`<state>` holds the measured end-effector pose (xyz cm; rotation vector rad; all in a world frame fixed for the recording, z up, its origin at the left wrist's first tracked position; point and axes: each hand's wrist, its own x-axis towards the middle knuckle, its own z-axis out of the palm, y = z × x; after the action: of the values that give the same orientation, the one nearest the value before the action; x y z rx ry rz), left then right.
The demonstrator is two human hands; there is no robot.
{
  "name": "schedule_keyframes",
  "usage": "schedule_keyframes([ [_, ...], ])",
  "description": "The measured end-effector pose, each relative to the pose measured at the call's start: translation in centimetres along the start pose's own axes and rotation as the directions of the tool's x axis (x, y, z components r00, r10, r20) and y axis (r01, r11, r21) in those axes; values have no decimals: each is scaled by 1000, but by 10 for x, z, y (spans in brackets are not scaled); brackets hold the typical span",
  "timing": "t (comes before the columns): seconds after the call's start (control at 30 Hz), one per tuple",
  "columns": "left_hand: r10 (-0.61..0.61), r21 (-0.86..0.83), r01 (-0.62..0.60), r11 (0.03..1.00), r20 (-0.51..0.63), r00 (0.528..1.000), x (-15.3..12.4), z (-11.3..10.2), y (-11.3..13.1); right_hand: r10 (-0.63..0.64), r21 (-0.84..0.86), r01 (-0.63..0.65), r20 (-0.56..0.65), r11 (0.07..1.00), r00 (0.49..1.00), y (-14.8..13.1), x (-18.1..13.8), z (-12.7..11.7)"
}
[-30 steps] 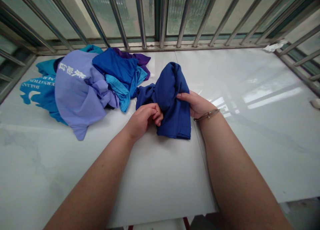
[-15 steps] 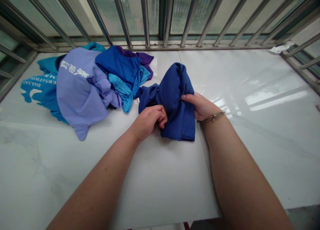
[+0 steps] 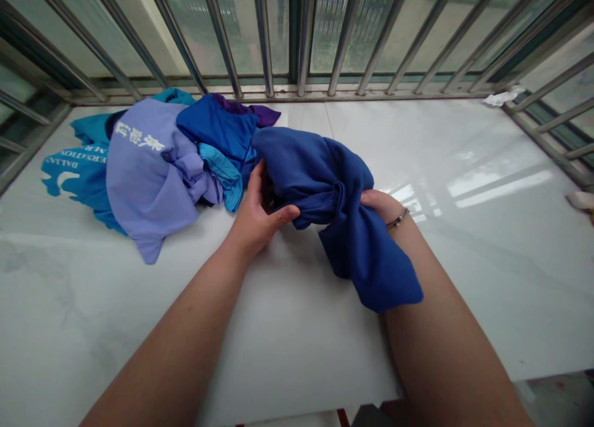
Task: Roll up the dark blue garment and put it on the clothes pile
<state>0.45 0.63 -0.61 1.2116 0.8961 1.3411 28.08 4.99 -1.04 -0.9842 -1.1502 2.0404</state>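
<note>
A dark blue garment (image 3: 325,192) is lifted off the white marble slab (image 3: 297,328), bunched between both hands. My left hand (image 3: 257,213) grips its left part, thumb on the underside and fingers behind the cloth. My right hand (image 3: 380,205), with a thin bracelet at the wrist, is mostly covered by the fabric and closed in it. A loose end of the garment drapes over my right forearm.
A pile of clothes lies at the back left: a lavender shirt (image 3: 148,173) with white lettering, a teal shirt (image 3: 78,164), a blue one (image 3: 218,130) and a purple one (image 3: 260,112). Metal window bars (image 3: 301,37) fence the slab's far edge and sides. White scrap (image 3: 500,96) sits at the back right.
The dark blue garment has been raised from the slab and turned, spreading wider. My left hand moved up and back under it. A loose end now hangs over my right forearm.
</note>
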Motion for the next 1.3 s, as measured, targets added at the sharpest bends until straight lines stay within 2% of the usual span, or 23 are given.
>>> schedule_keyframes([
  [0.13,-221,-179,239,954,112,969,-5,1,0,-23,-59,34,184,998,983,6,2,7],
  [0.2,-309,-199,321,926,90,947,-7,2,3,-58,-58,73,234,996,971,7,3,13],
  [0.27,-327,-198,325,925,23,945,-9,2,6,-83,-29,93,248,995,965,6,4,18],
  [0.37,-251,-136,247,959,-12,968,-9,-2,8,-101,8,102,231,995,968,2,7,25],
  [0.5,-156,39,152,988,136,978,-8,-1,6,-81,-51,86,99,995,992,-3,13,27],
  [0.6,-161,58,153,986,150,976,-6,5,7,-58,-55,61,61,997,996,-6,17,27],
  [0.77,-142,74,140,987,14,990,-3,6,8,-120,36,118,45,992,992,-8,20,30],
  [0.87,-18,137,31,990,-98,995,-2,3,7,-170,75,171,-25,982,985,-10,25,29],
  [0.97,129,234,-81,969,-196,972,-1,0,5,-233,118,243,-93,963,968,-14,31,25],
  [1.03,172,266,-111,958,-217,961,-1,-2,3,-277,145,295,-134,944,952,-15,34,21],
  [1.1,185,275,-127,953,-198,963,0,-4,2,-280,166,298,-126,940,952,-14,34,19],
  [1.17,190,294,-141,945,-145,971,1,-4,2,-235,164,240,-50,957,971,-11,32,18],
  [1.3,184,377,-182,908,31,982,-1,-3,5,-96,70,90,94,993,991,-1,28,22],
])
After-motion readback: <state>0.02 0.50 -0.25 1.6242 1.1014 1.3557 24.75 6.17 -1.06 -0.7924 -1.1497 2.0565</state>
